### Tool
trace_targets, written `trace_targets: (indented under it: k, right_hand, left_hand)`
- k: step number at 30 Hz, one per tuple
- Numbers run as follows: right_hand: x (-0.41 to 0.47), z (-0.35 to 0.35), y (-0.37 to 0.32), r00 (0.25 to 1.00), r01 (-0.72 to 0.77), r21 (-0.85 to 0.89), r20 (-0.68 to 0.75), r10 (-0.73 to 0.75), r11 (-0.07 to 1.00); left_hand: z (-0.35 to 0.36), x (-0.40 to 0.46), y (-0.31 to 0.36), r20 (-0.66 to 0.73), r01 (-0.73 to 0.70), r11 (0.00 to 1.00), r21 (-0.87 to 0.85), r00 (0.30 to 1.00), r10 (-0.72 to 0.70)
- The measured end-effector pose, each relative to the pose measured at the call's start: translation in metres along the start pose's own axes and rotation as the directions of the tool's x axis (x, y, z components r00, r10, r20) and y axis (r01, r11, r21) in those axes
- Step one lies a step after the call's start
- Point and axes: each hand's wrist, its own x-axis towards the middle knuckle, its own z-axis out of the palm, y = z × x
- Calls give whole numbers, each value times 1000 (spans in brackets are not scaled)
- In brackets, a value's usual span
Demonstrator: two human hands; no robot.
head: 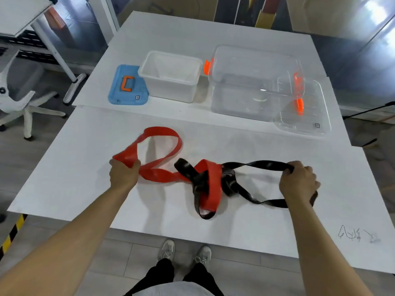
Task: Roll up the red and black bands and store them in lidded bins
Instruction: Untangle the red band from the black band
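Because the red band (pixel 162 154) and the black band (pixel 245 182) are knotted together near the middle of the table (pixel 64 167), each hand has taken the far end of one band, apparently to draw them apart before any rolling. The left hand (pixel 124 174) pinches a fold of the red band toward the table's left edge, thumb over the top and fingers curled beneath. The right hand (pixel 299 182) has its fingers curled round the black band toward the right edge, the strap passing through the fist. Along the far edge wait the white bin (pixel 147 71) with its blue lid (pixel 128 86) lying flat beside it, and the clear bin (pixel 252 103), its clear lid (pixel 307 116) leaning at the right; both stand open, presumably ready to receive the rolls
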Motion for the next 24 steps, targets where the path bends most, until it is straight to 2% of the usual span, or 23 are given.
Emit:
trace_targets:
  k: [2,3,7,11,13,15,17,19,24]
  right_hand:
    - [-9,13,-4,997,31,-32,79,-28,999]
    - [-14,20,-6,993,43,-28,109,-39,999]
    - [-33,39,-14,980,118,23,160,-120,993]
    - [-50,51,-29,938,226,94,246,-243,970]
    - [-60,59,-36,906,295,153,270,-327,943]
    - [-70,68,-42,866,348,172,319,-386,922]
    - [-76,77,-46,827,383,184,369,-424,905]
    - [-81,84,-49,802,399,199,398,-446,895]
    - [-73,90,-53,795,426,175,396,-459,888]
  left_hand:
    - [5,3,-16,66,22,990,136,997,-31]
    - [8,4,-22,94,-14,982,187,996,-3]
    - [21,-9,-30,222,-275,921,276,950,218]
    - [46,-39,-21,399,-488,821,296,844,358]
    - [63,-60,-12,521,-531,815,231,775,357]
    - [84,-77,-5,614,-574,778,255,718,328]
    - [102,-90,-3,634,-601,706,374,722,278]
    - [114,-93,-6,593,-575,695,430,761,263]
    - [106,-79,-10,512,-396,897,198,822,250]
